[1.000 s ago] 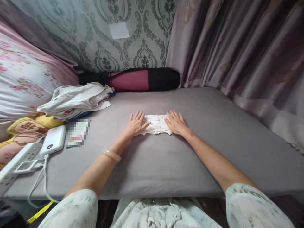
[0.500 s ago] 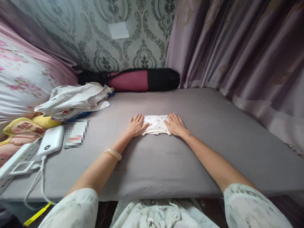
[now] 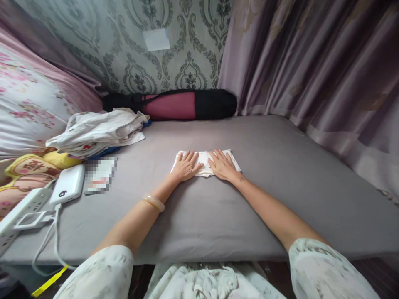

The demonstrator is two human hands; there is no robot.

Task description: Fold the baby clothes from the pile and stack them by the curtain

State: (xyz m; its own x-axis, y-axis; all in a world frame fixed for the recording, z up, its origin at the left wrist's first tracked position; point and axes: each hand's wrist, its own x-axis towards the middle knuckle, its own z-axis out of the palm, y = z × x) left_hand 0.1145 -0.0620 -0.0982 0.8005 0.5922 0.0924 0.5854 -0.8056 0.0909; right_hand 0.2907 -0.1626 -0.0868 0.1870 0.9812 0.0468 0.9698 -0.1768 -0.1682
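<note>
A small white printed garment [image 3: 204,160], folded into a flat rectangle, lies on the grey sheet in front of me. My left hand [image 3: 187,166] rests palm down on its left half, fingers stretched out and pointing away from me. On the right half, my right hand [image 3: 222,165] lies flat in the same way with its fingers apart. Between the two hands a strip of the cloth shows, and its outer corners stick out on both sides. The rest of it is hidden under my palms.
At the left lies a heap of white clothes [image 3: 99,131], with a white power bank [image 3: 67,182] and a power strip [image 3: 23,214] nearer me. A black and pink rolled bag [image 3: 174,106] lies along the wall. Curtains [image 3: 311,62] hang at the right.
Both hands have moved inward over the garment, closer to each other. The garment's left and right outer corners, covered by the hands before, now show.
</note>
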